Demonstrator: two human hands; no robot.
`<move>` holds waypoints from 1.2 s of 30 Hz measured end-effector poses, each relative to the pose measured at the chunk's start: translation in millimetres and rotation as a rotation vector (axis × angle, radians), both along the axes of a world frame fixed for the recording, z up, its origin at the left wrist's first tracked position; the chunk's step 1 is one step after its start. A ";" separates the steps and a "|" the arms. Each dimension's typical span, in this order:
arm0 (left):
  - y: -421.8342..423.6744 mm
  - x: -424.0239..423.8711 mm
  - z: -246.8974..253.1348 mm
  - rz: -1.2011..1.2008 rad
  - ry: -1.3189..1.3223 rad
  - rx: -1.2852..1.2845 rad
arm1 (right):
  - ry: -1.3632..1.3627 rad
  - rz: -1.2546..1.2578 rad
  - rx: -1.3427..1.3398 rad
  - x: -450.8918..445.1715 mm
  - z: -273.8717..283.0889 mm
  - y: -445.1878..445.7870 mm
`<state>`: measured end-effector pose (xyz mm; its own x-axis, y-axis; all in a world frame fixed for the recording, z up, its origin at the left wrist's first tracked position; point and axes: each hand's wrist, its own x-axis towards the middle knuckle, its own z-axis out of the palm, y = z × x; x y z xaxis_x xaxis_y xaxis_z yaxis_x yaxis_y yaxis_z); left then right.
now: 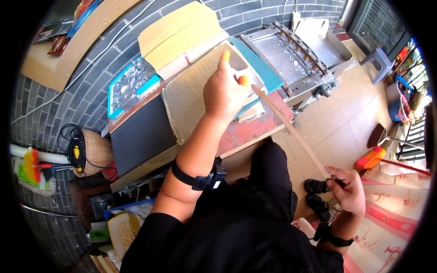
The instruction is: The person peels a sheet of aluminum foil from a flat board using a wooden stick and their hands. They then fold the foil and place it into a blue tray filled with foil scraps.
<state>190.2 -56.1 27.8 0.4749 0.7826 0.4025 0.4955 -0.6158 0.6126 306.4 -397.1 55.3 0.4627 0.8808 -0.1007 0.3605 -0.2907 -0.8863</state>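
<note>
My left hand (225, 92) is over a stack of thin brownish paper sheets (187, 99), two of its digits wearing orange-yellow finger cots (225, 56). One capped digit points away from me; the other curls beside a small pale patch. The remaining fingers are hidden, so whether anything is pinched there is unclear. Out to the right, my right hand (346, 191) grips one end of a long, thin wooden stick (290, 126). The stick slants up towards the stack, its far tip close beside my left hand. Under the stack's right side lies a teal ribbed sheet (266, 70).
A blue-rimmed tray (148, 86) of silvery foil scraps (133, 82) sits left of folded yellow paper (181, 34). Beyond the red worktop (249, 134) stands a metal frame (290, 58) littered with foil bits. Sandals (318, 204) and a broom (370, 157) are at right.
</note>
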 end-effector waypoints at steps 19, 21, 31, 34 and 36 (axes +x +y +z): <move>10.1 -32.7 29.0 0.056 -0.276 0.156 | 0.097 0.000 0.063 -9.2 -15.4 63.0; 6.9 -31.5 29.3 0.049 -0.242 0.209 | 0.098 0.008 0.089 -11.2 -18.1 84.3; 27.1 -25.2 31.4 -0.446 -0.273 -0.298 | 0.118 0.077 0.156 -12.3 -34.8 151.1; 71.1 -30.3 57.3 -0.341 -0.002 0.179 | 0.169 0.099 0.160 -10.1 -39.9 160.6; 102.7 -29.5 73.0 -0.240 0.149 0.440 | 0.173 0.104 0.172 -8.1 -42.2 164.5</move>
<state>160.8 46.6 100.8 0.6976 0.4166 0.5829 0.3708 -0.9061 0.2038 298.2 -232.6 13.1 0.3573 0.9339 -0.0148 0.2198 -0.0995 -0.9705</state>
